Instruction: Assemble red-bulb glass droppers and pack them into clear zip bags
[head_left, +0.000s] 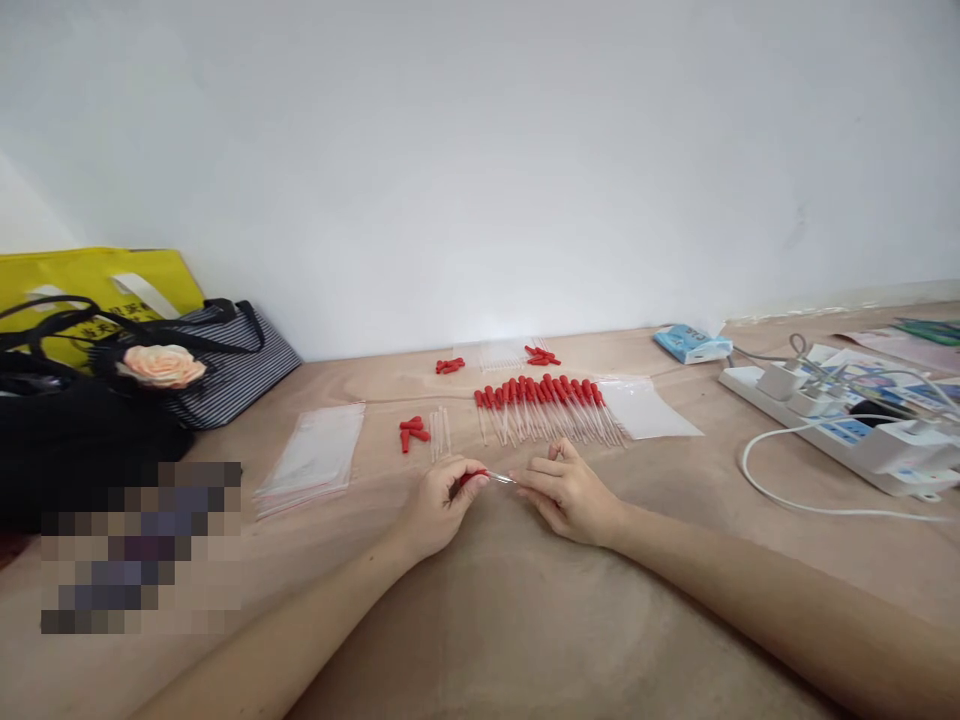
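Note:
Between the fingers of my left hand is a red rubber bulb, partly covered by the thumb. A thin glass dropper tube runs from the bulb to the right, where the fingertips of my right hand pinch its far end. Just beyond my hands lies a row of droppers, glass tubes with red bulbs on top. Left of that row are several bare glass tubes and a small heap of loose red bulbs.
Clear plastic bags are stacked at left; another bag lies beside the droppers. More bulbs lie near the wall. A power strip with cables and a blue tissue pack stand right, bags left.

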